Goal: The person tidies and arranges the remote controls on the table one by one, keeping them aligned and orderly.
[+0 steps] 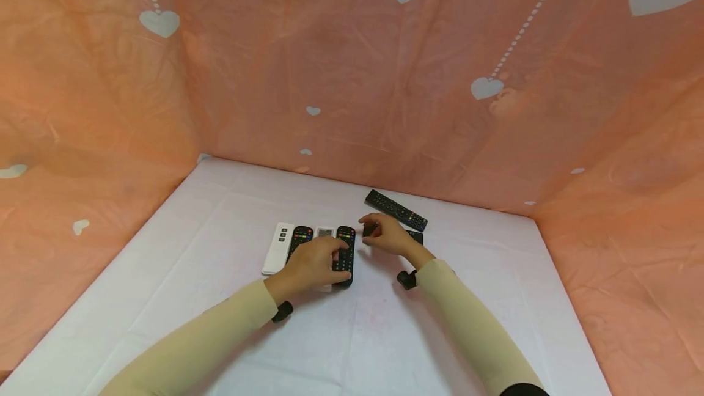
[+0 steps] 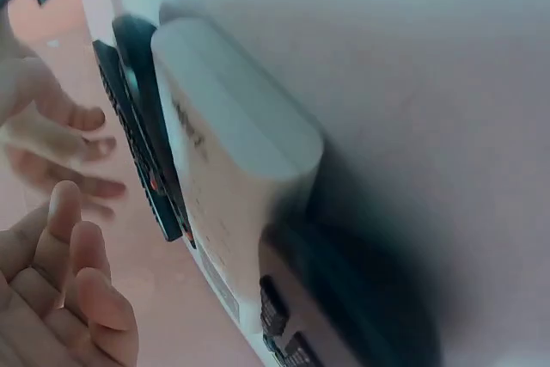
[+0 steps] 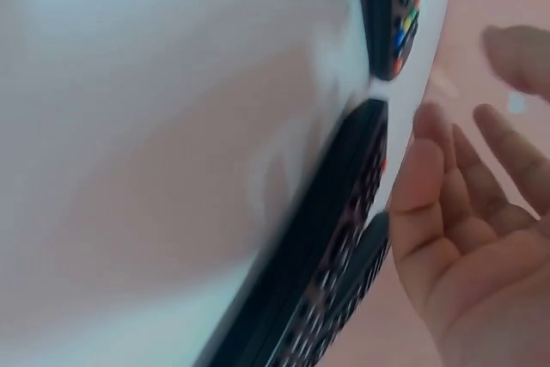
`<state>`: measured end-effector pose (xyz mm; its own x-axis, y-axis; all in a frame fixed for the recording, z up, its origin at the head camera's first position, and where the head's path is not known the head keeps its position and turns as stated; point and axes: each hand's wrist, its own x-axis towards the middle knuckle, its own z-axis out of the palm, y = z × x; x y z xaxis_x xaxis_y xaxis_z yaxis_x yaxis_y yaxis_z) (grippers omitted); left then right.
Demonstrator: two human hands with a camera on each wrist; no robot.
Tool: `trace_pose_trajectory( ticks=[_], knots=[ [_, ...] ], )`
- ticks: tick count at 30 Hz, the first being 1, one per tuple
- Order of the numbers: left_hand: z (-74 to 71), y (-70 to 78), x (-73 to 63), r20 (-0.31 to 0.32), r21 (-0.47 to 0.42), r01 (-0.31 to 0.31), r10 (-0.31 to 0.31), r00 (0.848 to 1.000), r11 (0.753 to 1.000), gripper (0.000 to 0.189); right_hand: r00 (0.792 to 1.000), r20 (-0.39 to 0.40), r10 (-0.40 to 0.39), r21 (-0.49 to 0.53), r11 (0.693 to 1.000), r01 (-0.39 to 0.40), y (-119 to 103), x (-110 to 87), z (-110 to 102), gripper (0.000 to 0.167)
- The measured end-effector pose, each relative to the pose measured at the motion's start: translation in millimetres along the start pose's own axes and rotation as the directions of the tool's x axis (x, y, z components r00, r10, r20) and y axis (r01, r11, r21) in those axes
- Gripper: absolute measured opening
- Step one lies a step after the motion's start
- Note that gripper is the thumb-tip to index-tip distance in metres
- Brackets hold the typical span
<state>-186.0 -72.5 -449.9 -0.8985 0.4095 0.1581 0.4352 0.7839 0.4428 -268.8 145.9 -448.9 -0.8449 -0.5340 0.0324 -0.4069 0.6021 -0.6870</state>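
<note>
In the head view, the white screen remote (image 1: 326, 232) lies in a row, partly hidden by the left hand (image 1: 313, 261). Just right of it is the row-end black remote (image 1: 345, 258). Just left is the color-button black remote (image 1: 301, 237), then the plain white remote (image 1: 277, 252). Well to the right of the white screen remote, the slanted black remote (image 1: 416, 238) lies under the right hand (image 1: 387, 236), with the far black remote (image 1: 396, 209) behind, near the back edge of the worktop (image 1: 308, 353). The cloth wall (image 1: 357, 139) stands there, so the better room to slide things is on the person's side of the white screen remote.

In the left wrist view, the left hand's fingers bend softly and have hold of nothing that shows. I can't tell if they touch the row-end black remote. The white screen remote looks thick, with a round end that seems good to grab.

In the right wrist view, the right hand is half open, gripping nothing, just beside the slanted black remote. That one looks light, hard and a bit slippery; pinching its long sides near the middle should work best. A fall might crack it.
</note>
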Motion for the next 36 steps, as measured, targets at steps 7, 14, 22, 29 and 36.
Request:
trace_pose_trajectory(
  ticks=[7,14,22,29,36],
  knots=[
    [-3.9,-5.7,22.5,0.017,-0.094,0.013,-0.012,1.0,0.995,0.053,0.991,-0.127,0.05,-0.054,0.997,-0.058,16,-26.2,-15,0.035],
    [-6.5,-9.5,49.9,0.048,-0.208,0.016,-0.006,0.999,0.978,0.055,0.957,-0.242,0.162,-0.059,0.982,-0.181,25,-42.3,-27,0.034],
    [-11.0,-13.0,74.8,0.164,-0.229,0.084,-0.047,0.985,0.97,0.061,0.915,-0.295,0.274,-0.138,0.936,-0.324,34,-53.1,-33,0.049],
    [-2.5,-16.0,96.3,0.231,-0.242,0.174,-0.118,0.966,0.955,0.064,0.874,-0.24,0.423,-0.15,0.873,-0.464,50,-62.4,-32,0.068],
    [13.7,-14.9,117.8,0.292,-0.2,0.218,-0.154,0.944,0.955,0.066,0.88,-0.231,0.416,-0.161,0.875,-0.456,59,-64.2,-37,0.072]
  ],
)
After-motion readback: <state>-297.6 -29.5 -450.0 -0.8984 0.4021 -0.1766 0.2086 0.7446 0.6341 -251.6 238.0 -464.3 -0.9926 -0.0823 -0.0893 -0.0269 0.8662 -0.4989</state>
